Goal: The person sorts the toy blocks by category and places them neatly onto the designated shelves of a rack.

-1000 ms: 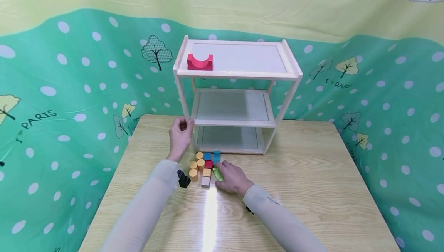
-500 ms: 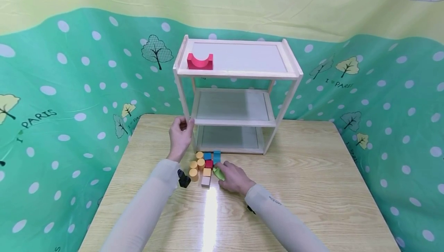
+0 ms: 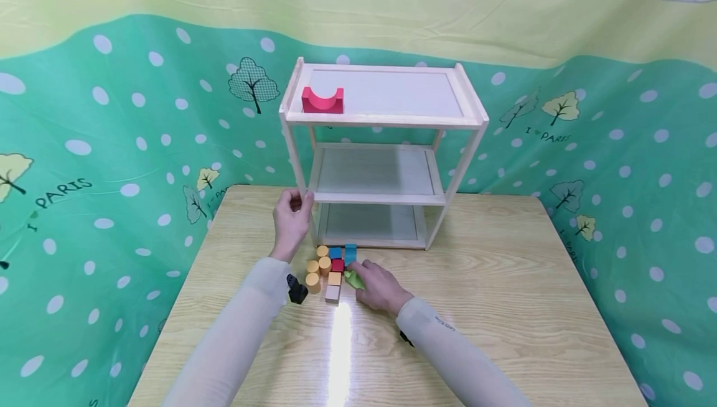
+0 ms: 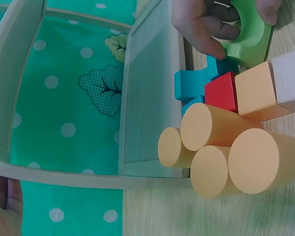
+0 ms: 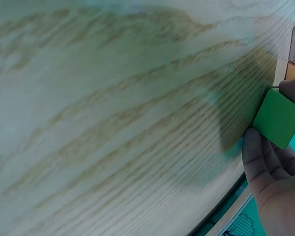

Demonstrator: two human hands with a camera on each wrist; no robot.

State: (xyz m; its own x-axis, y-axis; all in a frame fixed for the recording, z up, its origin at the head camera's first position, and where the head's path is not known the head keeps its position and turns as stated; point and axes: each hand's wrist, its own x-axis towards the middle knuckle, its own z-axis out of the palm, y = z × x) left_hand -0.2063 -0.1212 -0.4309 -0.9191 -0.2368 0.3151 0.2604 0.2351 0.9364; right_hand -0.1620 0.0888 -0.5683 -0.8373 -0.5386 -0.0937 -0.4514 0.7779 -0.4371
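My left hand [image 3: 291, 223] holds the left front post of the white wooden shelf [image 3: 386, 122], level with its middle board. In the left wrist view only part of that hand shows, at the lower left. My right hand [image 3: 382, 289] grips a green arch block [image 4: 253, 34] between thumb and fingers, low over the table beside the other blocks. One flat end of the green arch block [image 5: 279, 118] faces the right wrist camera. Left of it stand a red block [image 4: 222, 92], a yellow-orange cube [image 4: 258, 88] and a pale block [image 4: 291, 81]. Blue blocks [image 4: 192, 84] lie nearest the shelf.
Several yellow-orange cylinders [image 3: 313, 282] stand upright left of the cubes, in front of the shelf. A red arch block [image 3: 323, 106] sits with its hollow upward at the left of the top board. Wooden table [image 3: 504, 282] surface stretches to the right; a patterned cloth [image 3: 140, 114] hangs behind.
My right hand has shifted slightly to the right, and the green arch block has turned a little in its fingers. The left hand stays at the post.
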